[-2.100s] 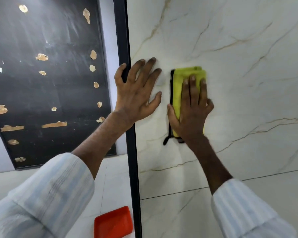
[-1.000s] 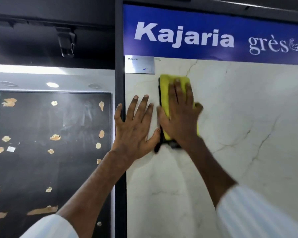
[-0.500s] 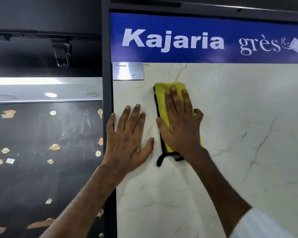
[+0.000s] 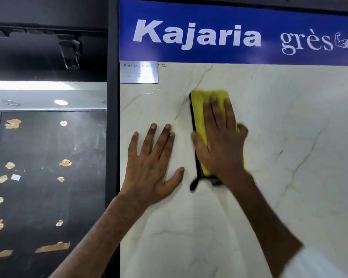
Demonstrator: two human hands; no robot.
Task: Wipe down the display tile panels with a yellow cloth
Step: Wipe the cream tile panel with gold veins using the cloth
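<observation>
yellow cloth (image 4: 199, 109) under right hand (image 4: 221, 145)

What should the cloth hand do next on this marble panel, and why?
Probably sweep the right hand sideways to the right, with the yellow cloth pressed flat below the blue banner. The cloth sits near the top left of the white marble panel, the left hand braces flat beside it, and most of the panel's width lies to the right.

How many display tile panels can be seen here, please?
2: the white marble panel on the right, and the black gold-flecked panel to its left. Others may lie out of frame.
</observation>
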